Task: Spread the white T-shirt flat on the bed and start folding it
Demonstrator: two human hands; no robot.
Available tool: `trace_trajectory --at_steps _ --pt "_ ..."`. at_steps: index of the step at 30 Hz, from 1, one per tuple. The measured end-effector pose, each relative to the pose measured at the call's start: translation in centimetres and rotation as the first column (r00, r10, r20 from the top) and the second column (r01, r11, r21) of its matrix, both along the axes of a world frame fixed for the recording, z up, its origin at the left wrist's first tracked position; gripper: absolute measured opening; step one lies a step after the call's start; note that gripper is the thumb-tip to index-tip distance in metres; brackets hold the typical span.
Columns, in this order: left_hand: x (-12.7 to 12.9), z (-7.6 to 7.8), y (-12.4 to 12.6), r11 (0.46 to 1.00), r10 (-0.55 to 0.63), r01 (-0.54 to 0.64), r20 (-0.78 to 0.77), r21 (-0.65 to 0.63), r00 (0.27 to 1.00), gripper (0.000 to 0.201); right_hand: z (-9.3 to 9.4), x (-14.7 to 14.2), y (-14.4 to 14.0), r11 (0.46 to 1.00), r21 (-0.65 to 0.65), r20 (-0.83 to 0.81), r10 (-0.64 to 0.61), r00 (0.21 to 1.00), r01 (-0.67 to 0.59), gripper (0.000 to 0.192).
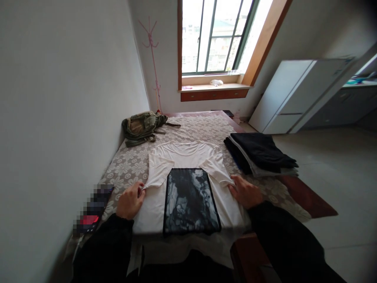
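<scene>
A white T-shirt [153, 208] with a large dark printed panel lies spread on the table, its neckline at the far end and its short sleeves folded in over the front. My left hand [131, 200] pinches the edge of the sleeve on the left. On the other side, my right hand [245, 192] has its fingers closed on the right sleeve's edge. Both hands rest low, close to the cloth, at about the same distance from me.
A patterned cloth [129, 165] covers the table. Dark folded clothes [259, 151] are stacked at the right, and an olive backpack [143, 125] lies at the far left against the wall. A phone with a pixelated screen [96, 208] is by my left arm. Beyond stands a white fridge [290, 94].
</scene>
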State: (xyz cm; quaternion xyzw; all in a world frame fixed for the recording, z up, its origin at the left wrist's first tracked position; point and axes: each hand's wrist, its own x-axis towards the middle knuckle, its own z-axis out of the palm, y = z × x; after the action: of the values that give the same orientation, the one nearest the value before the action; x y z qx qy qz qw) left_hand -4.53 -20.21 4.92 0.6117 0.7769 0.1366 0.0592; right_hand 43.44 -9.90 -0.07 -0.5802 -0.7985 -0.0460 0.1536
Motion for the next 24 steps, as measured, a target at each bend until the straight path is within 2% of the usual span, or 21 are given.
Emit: trace_trajectory --at_steps 2,5,7,12,18,21,24 --pt "-0.1 0.0 -0.1 1.000 0.007 -0.007 -0.004 -0.001 1.000 0.017 -0.2 0.1 0.1 1.000 0.007 0.006 0.014 1.000 -0.014 0.020" --pt "-0.5 -0.1 -0.3 0.998 0.054 -0.054 -0.013 -0.016 0.998 0.017 -0.4 1.0 0.4 0.999 -0.009 -0.012 -0.044 0.999 0.044 0.029" --pt "-0.8 -0.1 -0.4 0.997 0.074 -0.074 -0.013 -0.015 0.997 0.018 -0.4 1.7 0.5 0.999 -0.034 -0.056 -0.033 0.998 0.031 0.029" --pt "-1.0 0.0 -0.4 0.999 -0.045 0.044 0.053 0.016 0.998 0.023 0.1 2.8 0.5 0.973 -0.120 -0.159 0.175 0.972 -0.195 0.023" --pt "-1.5 0.8 0.0 0.993 -0.118 0.118 0.044 0.003 0.992 0.020 2.2 3.3 0.6 0.922 -0.181 -0.155 0.317 0.936 -0.342 0.018" --pt "0.1 1.9 0.8 0.974 -0.225 0.222 0.070 0.050 0.972 0.019 3.3 2.4 2.2 0.910 -0.171 -0.231 0.335 0.913 -0.377 0.021" --pt "4.6 2.8 2.8 0.906 -0.423 0.416 0.171 0.074 0.890 0.019 4.3 0.3 6.1 0.936 -0.166 -0.225 0.271 0.936 -0.311 0.029"
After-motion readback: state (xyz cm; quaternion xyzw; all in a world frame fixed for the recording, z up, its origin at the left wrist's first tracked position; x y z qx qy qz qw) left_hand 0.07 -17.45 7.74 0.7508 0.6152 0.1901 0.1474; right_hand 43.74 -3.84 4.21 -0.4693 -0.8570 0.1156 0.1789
